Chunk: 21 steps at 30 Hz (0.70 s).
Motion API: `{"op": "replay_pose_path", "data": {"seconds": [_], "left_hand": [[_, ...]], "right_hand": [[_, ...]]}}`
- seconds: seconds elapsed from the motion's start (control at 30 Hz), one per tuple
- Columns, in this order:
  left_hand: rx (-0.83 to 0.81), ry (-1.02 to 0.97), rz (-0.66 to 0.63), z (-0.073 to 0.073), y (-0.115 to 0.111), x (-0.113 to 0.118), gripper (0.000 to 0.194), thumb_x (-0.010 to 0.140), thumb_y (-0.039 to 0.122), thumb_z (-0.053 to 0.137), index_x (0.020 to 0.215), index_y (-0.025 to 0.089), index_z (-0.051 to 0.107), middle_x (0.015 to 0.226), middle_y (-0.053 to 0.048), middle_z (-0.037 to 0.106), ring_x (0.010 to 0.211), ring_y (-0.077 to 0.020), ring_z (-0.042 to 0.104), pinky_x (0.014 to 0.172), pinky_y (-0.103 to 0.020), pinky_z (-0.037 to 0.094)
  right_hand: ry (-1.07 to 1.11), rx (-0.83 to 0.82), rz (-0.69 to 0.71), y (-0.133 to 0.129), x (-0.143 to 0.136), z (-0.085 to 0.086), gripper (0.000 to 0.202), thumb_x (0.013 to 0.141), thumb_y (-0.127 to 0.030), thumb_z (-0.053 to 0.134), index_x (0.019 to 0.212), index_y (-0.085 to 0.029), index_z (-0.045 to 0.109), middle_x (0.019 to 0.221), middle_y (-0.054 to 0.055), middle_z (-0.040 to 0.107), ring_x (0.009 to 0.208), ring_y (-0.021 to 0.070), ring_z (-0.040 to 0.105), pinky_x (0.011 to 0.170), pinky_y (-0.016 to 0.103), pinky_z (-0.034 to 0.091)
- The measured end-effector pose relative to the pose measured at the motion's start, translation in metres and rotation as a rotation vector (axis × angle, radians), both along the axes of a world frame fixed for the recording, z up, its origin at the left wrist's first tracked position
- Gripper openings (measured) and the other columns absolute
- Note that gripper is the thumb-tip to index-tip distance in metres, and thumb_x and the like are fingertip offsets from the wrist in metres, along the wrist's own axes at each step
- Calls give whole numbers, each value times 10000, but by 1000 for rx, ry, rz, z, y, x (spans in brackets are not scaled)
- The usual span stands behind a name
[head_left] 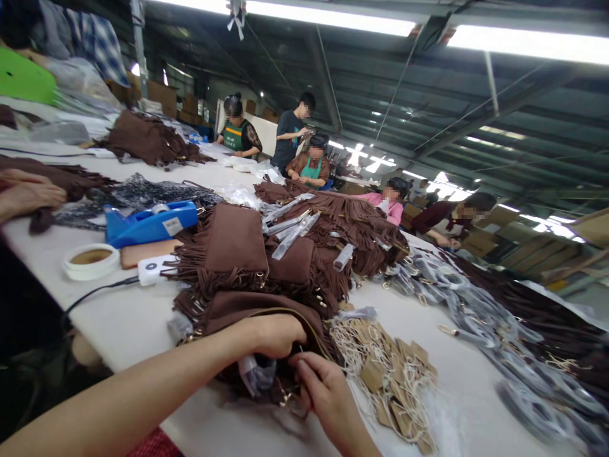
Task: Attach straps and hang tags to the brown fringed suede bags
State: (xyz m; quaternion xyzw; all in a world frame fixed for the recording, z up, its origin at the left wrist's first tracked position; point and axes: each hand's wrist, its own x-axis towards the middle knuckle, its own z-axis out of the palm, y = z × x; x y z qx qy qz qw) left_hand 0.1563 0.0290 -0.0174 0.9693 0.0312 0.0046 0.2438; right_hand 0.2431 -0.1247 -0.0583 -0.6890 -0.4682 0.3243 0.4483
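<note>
A dark brown fringed bag (223, 311) lies at the table's near edge, its zippered mouth gaping toward me. My left hand (280, 333) is curled at that mouth with its fingertips hidden; it appears to grip the bag's edge. Thumb and fingers of my right hand (321, 381) are pinched together at the opening, close to my left fingers. What they pinch is too small to make out. A plastic-wrapped roll (257, 374) sits by the opening, below my left wrist. Small gold hardware (285, 398) shows beside my right hand.
Brown fringed bags (235, 238) are piled behind. A blue tape dispenser (150, 222) and tape roll (90, 260) stand left, near another person's hand (28, 193). Tan tags with strings (380, 368) and wrapped straps (457, 285) lie right. Several people work farther back.
</note>
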Motion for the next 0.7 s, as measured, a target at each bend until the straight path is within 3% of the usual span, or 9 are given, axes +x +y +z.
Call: {"op": "replay_pose_path", "data": {"seconds": [0.1,0.23,0.47,0.7], "left_hand": [[-61,40,19,-7,-5,4,289,711,1,566,857,176,746,874,-44,763,754,-201,670,655,-234,504],[-157,49,59,-16,-8,8,335,711,-5,535,907,172,740,860,-29,751,731,-182,654,609,-215,473],[-277,21,13,-27,3,6,373,716,-38,522,961,177,705,915,6,727,828,-154,639,705,-190,479],[-253,-25,14,-23,-10,2,305,755,34,603,1014,187,657,1068,-35,702,948,-206,635,818,-245,490]], "right_hand": [[-285,61,-83,-2,9,-1,269,850,-345,500,978,-192,680,781,52,684,759,236,643,678,297,452],[-386,-25,-142,-3,17,-4,168,826,-347,498,889,-214,578,615,-5,627,566,215,600,544,282,388],[-527,-63,-142,-4,18,-7,174,861,-301,439,916,-207,576,706,48,696,661,250,665,584,297,386],[-493,-91,-127,-4,19,-6,100,848,-258,425,859,-225,519,701,45,678,671,245,658,590,289,388]]}}
